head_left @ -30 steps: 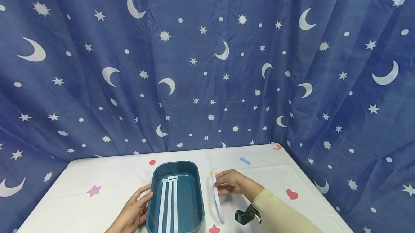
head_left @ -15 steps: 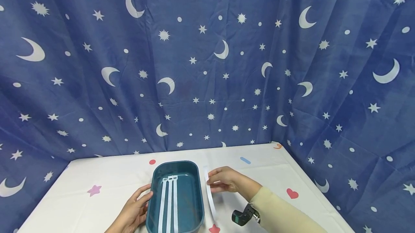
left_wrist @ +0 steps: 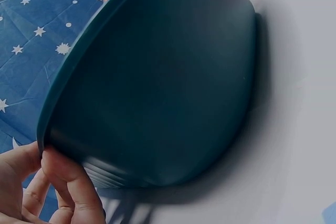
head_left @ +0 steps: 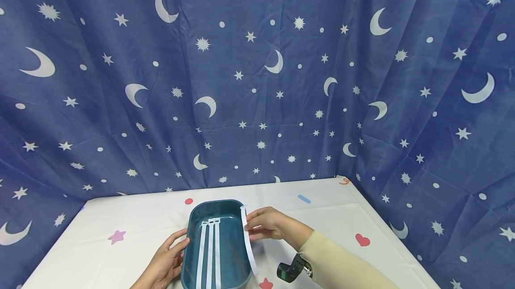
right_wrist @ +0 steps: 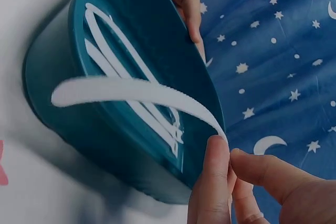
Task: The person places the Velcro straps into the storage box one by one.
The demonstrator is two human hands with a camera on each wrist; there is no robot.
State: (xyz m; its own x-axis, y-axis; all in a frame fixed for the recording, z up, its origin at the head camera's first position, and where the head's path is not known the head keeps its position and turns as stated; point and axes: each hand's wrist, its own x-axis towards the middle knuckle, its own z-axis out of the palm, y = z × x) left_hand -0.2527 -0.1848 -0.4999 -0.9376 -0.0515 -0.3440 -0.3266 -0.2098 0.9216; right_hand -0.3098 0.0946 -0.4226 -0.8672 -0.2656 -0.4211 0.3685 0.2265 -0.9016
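Note:
A dark teal plastic tub (head_left: 235, 253) stands on the table, longer from front to back than across. Its left rim is gripped by my left hand (head_left: 165, 257); in the left wrist view the thumb and a finger (left_wrist: 65, 169) pinch the edge. My right hand (head_left: 267, 224) pinches a white velcro strap (head_left: 247, 244) near its slotted end, and the strap overlaps the tub's right rim. The right wrist view shows the strap's free tail (right_wrist: 126, 90) arching across the tub opening. Three similar white straps (head_left: 210, 253) lie side by side lengthwise on the tub floor.
A white tablecloth (head_left: 132, 226) with coloured shapes covers the table. Behind and to the right hangs a blue curtain (head_left: 241, 101) with moons and stars. A dark wrist device (head_left: 290, 269) sits on a strap at the right sleeve.
My right hand has moved left with the strap, from beside the tub to its right rim. The left hand and tub have stayed in place.

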